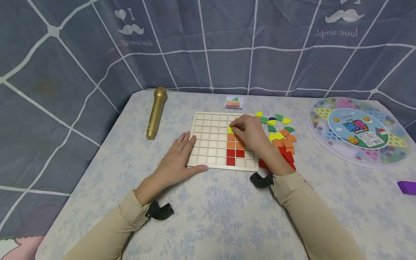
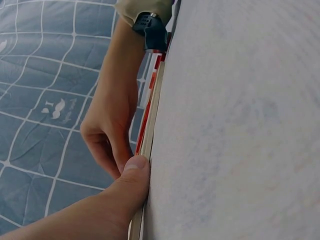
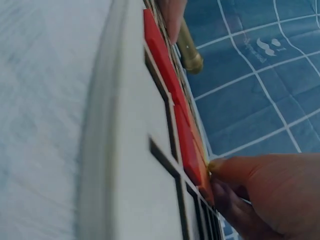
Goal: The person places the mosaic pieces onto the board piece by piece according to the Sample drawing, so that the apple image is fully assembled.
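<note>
Board (image 1: 207, 136) on counter (image 1: 208, 224) | R grip (image 1: 251, 133) pinches yel. tile (image 1: 230, 130) nxt to orng tile (image 1: 230, 137) | L grip (image 1: 173, 157) outstretched, touches board's L edge

Diffuse light is casting faint shadows beside beige fabric sleeves (image 1: 315, 216); right wrist view: the pale wooden gridded board (image 3: 132, 170) is blurring along its near edge.
</note>
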Tool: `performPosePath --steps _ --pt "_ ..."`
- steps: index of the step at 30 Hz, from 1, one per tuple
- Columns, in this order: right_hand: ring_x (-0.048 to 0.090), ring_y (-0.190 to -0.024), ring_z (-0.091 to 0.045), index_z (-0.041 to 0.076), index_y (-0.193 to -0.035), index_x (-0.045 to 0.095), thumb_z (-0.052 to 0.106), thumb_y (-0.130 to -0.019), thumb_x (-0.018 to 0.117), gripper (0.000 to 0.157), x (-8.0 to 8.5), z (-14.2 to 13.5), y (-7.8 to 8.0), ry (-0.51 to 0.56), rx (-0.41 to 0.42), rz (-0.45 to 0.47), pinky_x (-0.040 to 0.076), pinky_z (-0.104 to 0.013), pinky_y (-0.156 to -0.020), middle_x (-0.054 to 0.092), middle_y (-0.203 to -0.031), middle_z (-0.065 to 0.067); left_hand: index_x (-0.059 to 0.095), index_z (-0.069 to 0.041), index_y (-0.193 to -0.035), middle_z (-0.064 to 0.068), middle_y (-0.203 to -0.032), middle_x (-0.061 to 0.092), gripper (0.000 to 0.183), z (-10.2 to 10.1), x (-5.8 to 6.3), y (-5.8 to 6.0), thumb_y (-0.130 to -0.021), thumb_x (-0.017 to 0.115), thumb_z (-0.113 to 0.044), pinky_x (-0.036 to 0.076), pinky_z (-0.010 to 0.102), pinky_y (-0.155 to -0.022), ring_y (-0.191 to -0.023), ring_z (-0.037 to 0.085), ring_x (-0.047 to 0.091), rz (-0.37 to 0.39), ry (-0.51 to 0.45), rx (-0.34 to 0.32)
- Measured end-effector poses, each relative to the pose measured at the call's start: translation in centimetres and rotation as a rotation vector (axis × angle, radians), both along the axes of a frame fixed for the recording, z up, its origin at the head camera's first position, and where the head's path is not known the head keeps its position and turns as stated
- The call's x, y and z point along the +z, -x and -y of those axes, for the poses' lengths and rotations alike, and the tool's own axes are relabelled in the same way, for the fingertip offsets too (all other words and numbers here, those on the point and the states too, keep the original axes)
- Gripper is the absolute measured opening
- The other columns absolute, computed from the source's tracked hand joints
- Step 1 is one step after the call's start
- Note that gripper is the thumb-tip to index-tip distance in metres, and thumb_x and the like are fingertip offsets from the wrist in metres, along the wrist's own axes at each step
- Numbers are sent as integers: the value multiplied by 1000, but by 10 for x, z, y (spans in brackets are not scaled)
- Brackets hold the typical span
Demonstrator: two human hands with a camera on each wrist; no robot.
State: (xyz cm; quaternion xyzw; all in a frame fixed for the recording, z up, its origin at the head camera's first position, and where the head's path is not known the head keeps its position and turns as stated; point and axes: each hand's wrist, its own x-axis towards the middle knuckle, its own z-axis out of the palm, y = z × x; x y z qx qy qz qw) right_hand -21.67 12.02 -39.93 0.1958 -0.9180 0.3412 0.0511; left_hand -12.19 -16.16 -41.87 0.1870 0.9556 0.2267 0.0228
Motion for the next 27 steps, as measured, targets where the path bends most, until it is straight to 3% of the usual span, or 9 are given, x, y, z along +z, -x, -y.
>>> performPosePath --steps 18,22,27 --pt "71 -99 -29 2 -111 81 5 -98 74 15 8 -7 1 35 16 68 61 -46 -95 74 -112 -15 20 -4 -168 21 -176 10 111 0 3 0 -91 72 -65 10 51 -135 -165 34 5 3 6 3" --pt "73 -100 -32 1 -113 80 5 -99 72 17 14 -18 3 62 -41 63 62 -48 -95 75 -112 -17 22 -2 -168 23 -175 12 110 1 3 -1 -91 73 -63 12 53 -134 -165 37 7 -16 3 -2" --pt "75 -96 -37 -1 -113 79 4 -97 72 18 21 -39 6 68 -174 16 60 -50 -95 77 -105 -21 23 -2 -167 23 -175 12 110 0 3 -1 -91 73 -63 12 54 -134 -164 37 8 -20 0 -6"
